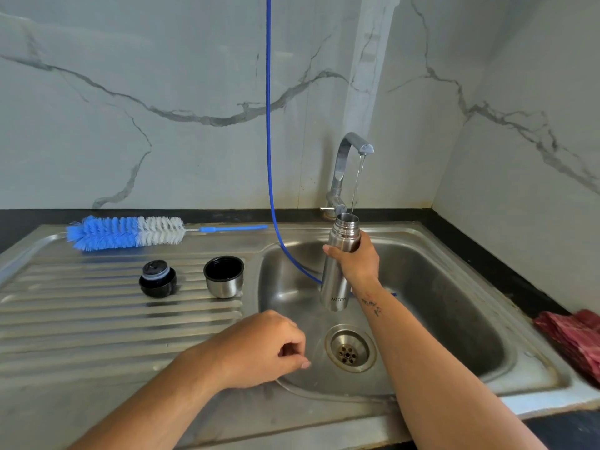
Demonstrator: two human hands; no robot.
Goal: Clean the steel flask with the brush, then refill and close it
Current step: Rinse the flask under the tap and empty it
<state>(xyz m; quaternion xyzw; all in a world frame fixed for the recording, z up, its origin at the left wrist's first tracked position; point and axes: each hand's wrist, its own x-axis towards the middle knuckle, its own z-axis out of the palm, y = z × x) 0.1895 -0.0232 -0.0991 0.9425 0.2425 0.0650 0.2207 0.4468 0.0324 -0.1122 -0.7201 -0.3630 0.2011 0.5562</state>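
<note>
Over the sink (454, 319), your right hand (355, 259) is wrapping its fingers around the upright steel flask (337, 274), mouth catching the tap (349, 157) stream. Your left hand (259, 349) is hovering loosely curled, holding nothing, nearer the stopper (157, 279) and cup lid (224, 277) lying far-left.

Counted: one steel flask (337, 274), one brush (126, 232), one stopper (157, 278), one cup lid (224, 277), one tap (349, 170), one red cloth (576, 336), two hands.
</note>
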